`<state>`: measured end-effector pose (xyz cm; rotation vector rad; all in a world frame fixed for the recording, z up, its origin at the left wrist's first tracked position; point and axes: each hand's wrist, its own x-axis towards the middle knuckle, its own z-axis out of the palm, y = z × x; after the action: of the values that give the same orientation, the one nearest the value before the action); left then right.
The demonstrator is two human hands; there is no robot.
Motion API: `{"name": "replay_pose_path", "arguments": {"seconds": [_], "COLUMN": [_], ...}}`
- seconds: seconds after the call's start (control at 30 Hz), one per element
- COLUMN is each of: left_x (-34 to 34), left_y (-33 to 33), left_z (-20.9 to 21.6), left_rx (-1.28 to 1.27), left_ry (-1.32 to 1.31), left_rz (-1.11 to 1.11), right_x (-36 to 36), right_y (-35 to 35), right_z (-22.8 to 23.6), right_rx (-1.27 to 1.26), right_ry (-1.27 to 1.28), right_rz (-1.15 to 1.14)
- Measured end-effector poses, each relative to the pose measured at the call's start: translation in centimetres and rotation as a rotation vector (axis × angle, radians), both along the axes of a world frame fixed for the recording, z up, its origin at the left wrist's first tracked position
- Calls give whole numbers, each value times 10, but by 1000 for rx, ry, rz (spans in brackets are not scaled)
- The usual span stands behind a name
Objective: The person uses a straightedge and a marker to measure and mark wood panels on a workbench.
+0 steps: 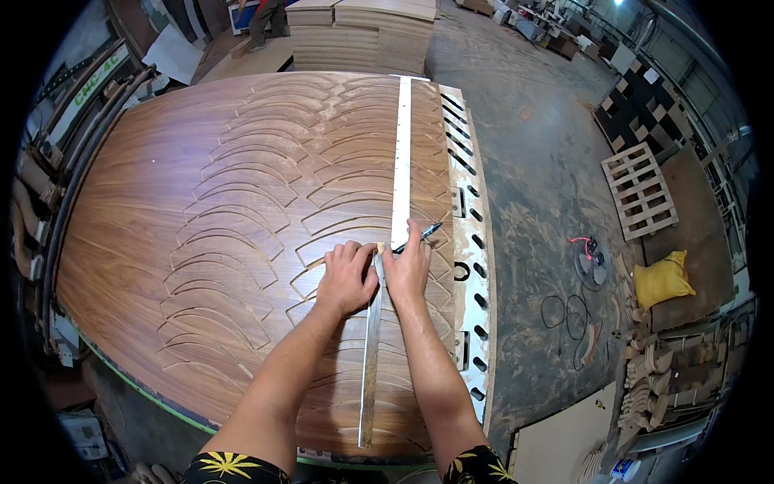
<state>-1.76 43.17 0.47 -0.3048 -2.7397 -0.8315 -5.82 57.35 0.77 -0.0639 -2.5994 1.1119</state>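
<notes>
A brown wood-grain panel (121, 234) with rows of curved arc cuts lies before me. My left hand (348, 278) rests on it with bent fingers, its thumb against a narrow wooden strip (371, 363) that runs toward me between my forearms. Just across the strip, my right hand (408, 270) grips a dark marker pen (430, 231), which sticks out to the right past the fingers. Beyond the hands stretches a long white straightedge (401, 161), reaching the panel's far edge. Its near end meets the right hand's fingers. The marker's tip is hard to make out.
Along the panel's right side runs a pale slotted board (476, 298). Stacked sheets (363, 36) stand beyond the far edge, near a person's legs (268, 22). Across the grey floor (532, 161) are a wooden pallet (638, 191), a yellow sack (663, 279) and a loose black cable (574, 319).
</notes>
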Motion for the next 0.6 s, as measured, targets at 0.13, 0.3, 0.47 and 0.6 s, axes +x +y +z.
{"name": "replay_pose_path", "arguments": {"seconds": [0.13, 0.3, 0.47, 0.6], "left_x": [0, -1, 0, 0], "left_y": [0, 0, 1, 0], "left_z": [0, 1, 4, 2], "left_rx": [4, 11, 24, 23], "left_ry": [-6, -12, -21, -11], "left_rz": [-4, -6, -10, -10], "right_x": [1, 1, 0, 1], "right_y": [0, -1, 0, -1], "right_z": [2, 1, 0, -2], "right_rx": [3, 3, 0, 13], "right_ry": [-26, -17, -13, 2], "right_rz": [-3, -6, -3, -5]}}
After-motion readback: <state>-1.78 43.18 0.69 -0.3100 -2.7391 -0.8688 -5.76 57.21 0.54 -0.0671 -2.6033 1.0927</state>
